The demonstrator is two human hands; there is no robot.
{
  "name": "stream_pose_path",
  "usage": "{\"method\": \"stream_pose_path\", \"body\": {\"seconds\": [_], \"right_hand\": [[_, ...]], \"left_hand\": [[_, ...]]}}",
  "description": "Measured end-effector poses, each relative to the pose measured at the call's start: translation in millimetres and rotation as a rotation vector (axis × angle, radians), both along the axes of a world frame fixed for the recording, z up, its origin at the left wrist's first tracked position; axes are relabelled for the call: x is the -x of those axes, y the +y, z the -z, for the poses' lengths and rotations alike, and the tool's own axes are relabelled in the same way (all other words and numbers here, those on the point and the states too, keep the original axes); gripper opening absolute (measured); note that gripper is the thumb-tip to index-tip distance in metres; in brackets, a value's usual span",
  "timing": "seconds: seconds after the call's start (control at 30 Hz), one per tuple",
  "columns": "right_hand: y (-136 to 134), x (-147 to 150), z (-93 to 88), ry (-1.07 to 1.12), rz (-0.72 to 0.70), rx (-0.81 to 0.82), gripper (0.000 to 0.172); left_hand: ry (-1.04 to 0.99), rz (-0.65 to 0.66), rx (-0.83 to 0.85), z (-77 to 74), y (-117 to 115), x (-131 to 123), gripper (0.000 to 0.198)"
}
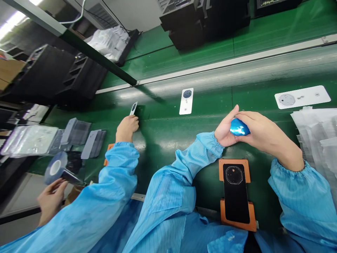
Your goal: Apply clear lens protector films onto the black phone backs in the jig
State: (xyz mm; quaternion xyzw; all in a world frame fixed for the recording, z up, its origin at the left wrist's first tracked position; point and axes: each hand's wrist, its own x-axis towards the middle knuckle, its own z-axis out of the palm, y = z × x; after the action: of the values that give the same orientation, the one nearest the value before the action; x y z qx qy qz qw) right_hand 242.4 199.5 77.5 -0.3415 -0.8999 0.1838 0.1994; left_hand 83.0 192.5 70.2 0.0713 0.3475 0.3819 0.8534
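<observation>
My left hand [223, 133] and my right hand [259, 130] meet above the green belt, closed around a shiny blue piece [239, 127]. It looks smooth and reflective like foil or film; its exact kind I cannot make out, since fingers cover its edges. Below my hands, a black phone-shaped panel [236, 196] with a large round camera outline lies in an orange fixture [234, 162]. Beyond them a white phone-shaped panel [186, 102] with a dark camera circle lies on the belt. A second white panel [302, 97] lies to the right.
At left, a co-worker's hand [127, 127] holds a small panel [133, 108]; their other hand [52, 198] is at a tape roll [55, 167]. White translucent sheets [318, 133] are stacked at right. Grey panels [92, 144] lie left. Black trays [207, 23] stand behind the metal rail [210, 65].
</observation>
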Motion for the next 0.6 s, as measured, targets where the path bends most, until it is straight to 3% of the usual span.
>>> {"method": "stream_pose_path", "body": {"seconds": [0.33, 0.47, 0.6], "right_hand": [[-2.3, 2.0, -2.2, -0.030, 0.028, -0.028, 0.037], [-3.2, 4.1, -4.3, -0.050, 0.019, -0.020, 0.032], [-2.2, 3.8, -4.2, -0.017, 0.003, -0.024, 0.035]], "left_hand": [[-0.050, 0.001, -0.027, 3.8, 0.3, -0.8, 0.063], [0.023, 0.029, -0.052, 9.0, 1.2, -1.9, 0.060], [0.033, 0.020, -0.055, 5.3, 1.2, -0.8, 0.064]]}}
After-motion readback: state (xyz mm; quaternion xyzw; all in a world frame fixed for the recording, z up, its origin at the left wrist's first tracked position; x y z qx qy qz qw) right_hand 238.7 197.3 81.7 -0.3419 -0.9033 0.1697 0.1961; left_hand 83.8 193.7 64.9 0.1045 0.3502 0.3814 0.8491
